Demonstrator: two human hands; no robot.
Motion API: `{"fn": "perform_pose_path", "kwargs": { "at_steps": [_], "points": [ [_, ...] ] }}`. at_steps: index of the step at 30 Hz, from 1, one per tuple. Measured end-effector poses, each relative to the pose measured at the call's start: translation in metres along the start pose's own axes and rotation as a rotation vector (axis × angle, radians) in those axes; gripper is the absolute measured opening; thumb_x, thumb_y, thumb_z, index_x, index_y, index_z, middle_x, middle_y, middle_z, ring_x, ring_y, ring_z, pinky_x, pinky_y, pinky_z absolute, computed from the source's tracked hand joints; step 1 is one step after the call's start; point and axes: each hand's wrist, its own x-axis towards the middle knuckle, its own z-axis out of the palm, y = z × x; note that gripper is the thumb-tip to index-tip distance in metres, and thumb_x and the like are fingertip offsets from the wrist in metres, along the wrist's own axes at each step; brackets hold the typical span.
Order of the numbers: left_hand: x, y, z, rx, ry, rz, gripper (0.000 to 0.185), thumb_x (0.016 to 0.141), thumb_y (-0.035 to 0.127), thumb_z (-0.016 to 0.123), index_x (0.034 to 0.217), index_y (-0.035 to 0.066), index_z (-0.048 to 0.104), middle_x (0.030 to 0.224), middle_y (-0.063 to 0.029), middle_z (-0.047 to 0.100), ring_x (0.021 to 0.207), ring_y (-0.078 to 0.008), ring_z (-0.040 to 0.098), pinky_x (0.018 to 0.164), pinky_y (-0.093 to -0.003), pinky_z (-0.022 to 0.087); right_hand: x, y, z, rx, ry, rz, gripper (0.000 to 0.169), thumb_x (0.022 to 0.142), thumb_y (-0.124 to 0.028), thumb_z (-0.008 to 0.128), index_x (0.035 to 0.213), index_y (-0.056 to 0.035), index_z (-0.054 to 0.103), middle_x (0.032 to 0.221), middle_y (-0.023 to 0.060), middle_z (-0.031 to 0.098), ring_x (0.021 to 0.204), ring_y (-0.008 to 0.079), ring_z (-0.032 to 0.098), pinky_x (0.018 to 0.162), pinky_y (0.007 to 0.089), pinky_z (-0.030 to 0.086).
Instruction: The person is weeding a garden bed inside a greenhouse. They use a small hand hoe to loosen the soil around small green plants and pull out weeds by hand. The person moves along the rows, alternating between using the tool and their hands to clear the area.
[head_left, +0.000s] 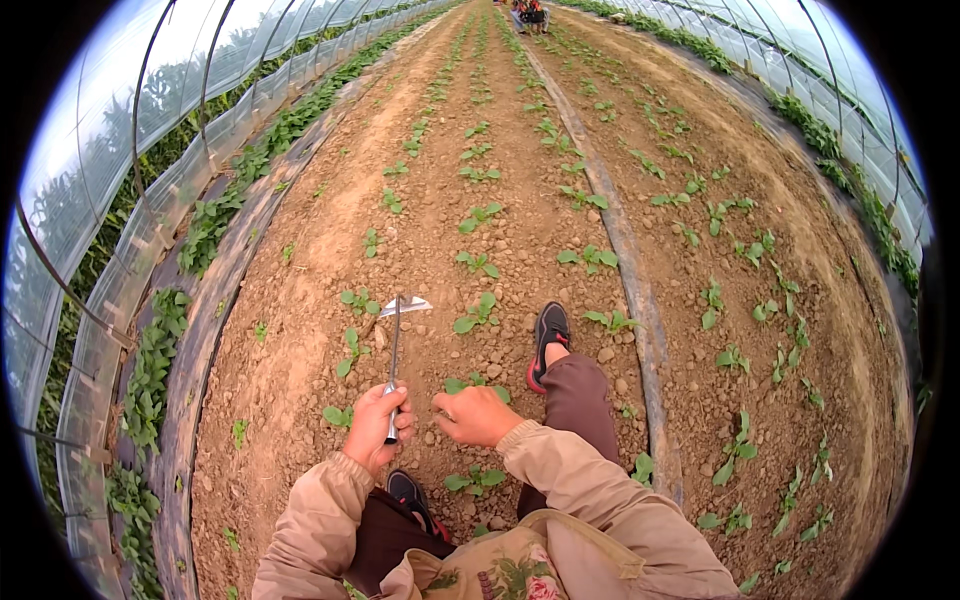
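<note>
A hand hoe (394, 352) with a thin metal shaft is held upright-looking in my left hand (379, 426), its pale crescent blade (406, 305) pointing away over bare soil between two rows of seedlings. Beside it on the right, my right hand (474, 416) has its fingers curled; whether something small is pinched in them cannot be made out. A leafy seedling (454, 385) shows just beyond the right hand, partly covered by it. Another seedling (475, 480) grows nearer to my body, below the right hand.
Rows of seedlings (480, 217) run ahead through clodded soil. My shoes (553, 330) stand between plants. A flat grey drip tape (630, 262) lies to the right. Black film (217, 330), taller plants and plastic greenhouse walls line the left side. People (531, 15) are far ahead.
</note>
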Motion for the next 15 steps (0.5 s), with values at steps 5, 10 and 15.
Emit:
{"fn": "perform_pose_path", "kwargs": {
  "at_steps": [5, 10, 15],
  "points": [
    [-0.001, 0.001, -0.001, 0.007, 0.01, -0.003, 0.01, 0.091, 0.012, 0.055, 0.099, 0.008, 0.049, 0.073, -0.0032, 0.05, 0.05, -0.0104, 0.045, 0.041, -0.0258, 0.036, 0.001, 0.001, -0.001, -0.06, -0.077, 0.04, 0.018, 0.082, -0.024, 0.058, 0.086, -0.0065, 0.057, 0.071, 0.0198, 0.063, 0.072, 0.0398, 0.062, 0.065, 0.0501, 0.049],
    [-0.001, 0.0, -0.001, 0.016, 0.023, 0.003, 0.01, 0.091, 0.012, 0.055, 0.099, 0.008, 0.049, 0.073, -0.0034, 0.05, 0.05, -0.0104, 0.045, 0.041, -0.0258, 0.036, -0.001, 0.008, 0.008, -0.039, -0.097, 0.017, 0.012, 0.081, -0.014, 0.056, 0.089, -0.0052, 0.056, 0.084, 0.0185, 0.062, 0.082, 0.0375, 0.062, 0.071, 0.0475, 0.049],
    [-0.002, 0.001, 0.0, 0.019, 0.025, 0.007, 0.01, 0.091, 0.012, 0.055, 0.099, 0.008, 0.05, 0.074, -0.004, 0.051, 0.05, -0.0105, 0.046, 0.041, -0.0257, 0.036, -0.001, 0.014, 0.013, -0.023, -0.095, -0.037, 0.017, 0.074, -0.003, 0.057, 0.091, -0.0046, 0.054, 0.095, 0.0168, 0.057, 0.088, 0.0364, 0.06, 0.073, 0.0459, 0.048]
  ]
}}
